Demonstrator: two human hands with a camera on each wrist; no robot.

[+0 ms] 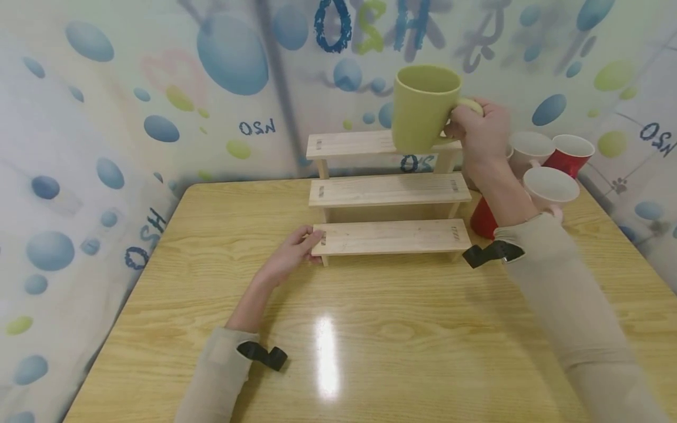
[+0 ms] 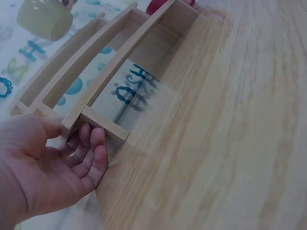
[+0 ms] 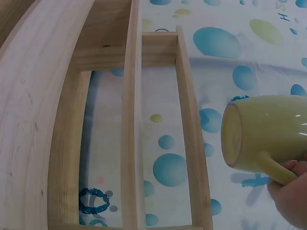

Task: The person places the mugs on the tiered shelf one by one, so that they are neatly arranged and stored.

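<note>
One yellow-green mug [image 1: 420, 111] hangs above the wooden rack [image 1: 388, 191], its handle [image 3: 277, 170] gripped by the right hand [image 1: 483, 132] — a slack hold could drop it — while the left hand [image 1: 291, 252] pinches the lowest shelf [image 1: 391, 237].

Wearing a left sleeve [image 1: 214, 376] of plain pale beige cloth, filling the lower left of the head view. Wearing a matching long right sleeve [image 1: 573, 311], running down into the lower right corner, creasing across the forearm and wrinkling softly near the cuff. Sporting a black left wrist mount [image 1: 261, 355] by the cuff, jutting out as a small, dark, blocky piece. Bearing a similar black right wrist mount [image 1: 492, 252], right of the frame's centre, catching a pale gleam. Leaving bare the left hand [image 1: 295, 247], left of centre, and the right hand [image 1: 485, 132], upper right.
</note>
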